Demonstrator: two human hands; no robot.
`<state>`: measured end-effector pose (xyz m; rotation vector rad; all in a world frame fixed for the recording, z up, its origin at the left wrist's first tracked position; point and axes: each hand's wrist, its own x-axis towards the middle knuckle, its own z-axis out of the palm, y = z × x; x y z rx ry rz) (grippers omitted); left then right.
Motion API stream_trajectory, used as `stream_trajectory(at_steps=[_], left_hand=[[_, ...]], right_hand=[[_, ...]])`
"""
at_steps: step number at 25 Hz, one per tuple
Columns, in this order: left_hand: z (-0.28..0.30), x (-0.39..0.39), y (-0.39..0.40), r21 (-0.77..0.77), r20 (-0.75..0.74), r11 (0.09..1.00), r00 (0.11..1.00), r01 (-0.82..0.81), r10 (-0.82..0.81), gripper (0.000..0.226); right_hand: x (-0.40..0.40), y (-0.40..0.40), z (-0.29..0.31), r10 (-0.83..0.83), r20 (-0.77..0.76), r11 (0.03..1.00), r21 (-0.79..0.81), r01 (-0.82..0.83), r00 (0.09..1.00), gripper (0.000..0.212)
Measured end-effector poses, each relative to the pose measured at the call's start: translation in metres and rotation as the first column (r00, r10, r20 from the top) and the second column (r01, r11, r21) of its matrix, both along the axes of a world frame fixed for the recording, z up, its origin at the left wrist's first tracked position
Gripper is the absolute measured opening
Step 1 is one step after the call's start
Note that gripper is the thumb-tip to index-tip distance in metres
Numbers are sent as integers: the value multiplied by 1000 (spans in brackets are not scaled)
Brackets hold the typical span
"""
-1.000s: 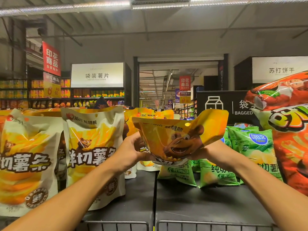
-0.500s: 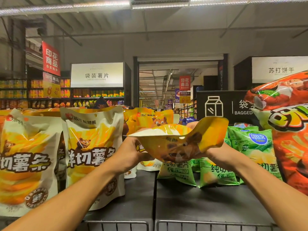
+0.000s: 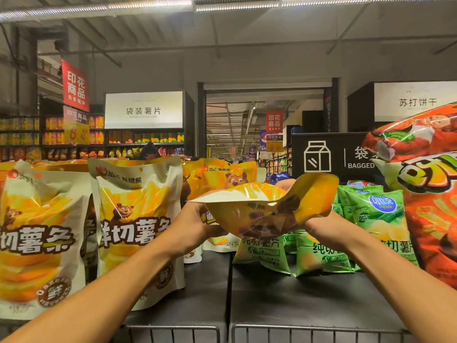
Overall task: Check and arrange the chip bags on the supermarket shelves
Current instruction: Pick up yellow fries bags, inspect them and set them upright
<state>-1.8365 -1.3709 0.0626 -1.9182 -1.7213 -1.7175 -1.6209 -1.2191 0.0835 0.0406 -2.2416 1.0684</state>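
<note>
Clearly both hands, left hand [image 3: 190, 225] and right hand [image 3: 319, 225], have fingers clamped on the yellow bear chip bag [image 3: 262, 211]; better to stand it upright before shelving, I'd say.

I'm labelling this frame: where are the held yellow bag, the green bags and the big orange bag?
held yellow bag [image 3: 249, 214]: head view, on its crumpled front.
green bags [image 3: 380, 209]: head view, on the upright bag's front.
big orange bag [image 3: 430, 219]: head view, on its front.
</note>
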Motion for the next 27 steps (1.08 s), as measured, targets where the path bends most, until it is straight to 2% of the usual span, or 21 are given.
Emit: stream_trajectory(at_steps=[3, 8, 10, 11, 13, 15, 20, 23, 25, 27], left_hand=[[2, 2, -2, -6, -14, 999, 999, 51, -52, 38], [0, -1, 1, -22, -16, 998, 998, 58, -58, 39], [-1, -4, 2, -38, 0, 998, 999, 42, -42, 33], [-1, -4, 1, -42, 12, 999, 999, 33, -32, 33], [-2, -3, 1, -25, 9, 1000, 1000, 1, 0, 50], [-3, -4, 1, -20, -39, 999, 998, -42, 41, 59], [-2, -2, 1, -24, -77, 995, 992, -101, 99, 51], [-1, -1, -1, -31, 33, 999, 999, 25, -24, 38], [0, -3, -1, -10, 117, 989, 983, 145, -143, 45], [-1, -4, -1, 28, 165, 982, 968, 185, -187, 47]], right_hand=[[-2, 5, -2, -55, -34, 997, 50, 56, 998, 38], [-3, 10, -3, -104, -42, 993, 58, 106, 994, 41], [-4, 9, -3, -88, -39, 995, 48, 90, 995, 40], [-5, 8, -2, -95, -41, 995, 25, 96, 995, 40], [-6, 8, -1, -88, -67, 995, -45, 85, 994, 38], [-5, 8, -2, -31, -85, 999, -42, 27, 996, 46], [-10, 17, -2, 12, -84, 998, -55, -16, 996, 56], [-16, 26, -1, 18, -103, 997, -70, -26, 995, 67], [-19, 31, -2, 46, -140, 985, -160, -69, 989, 69], [-21, 34, -4, 89, -148, 968, -221, -121, 985, 61]])
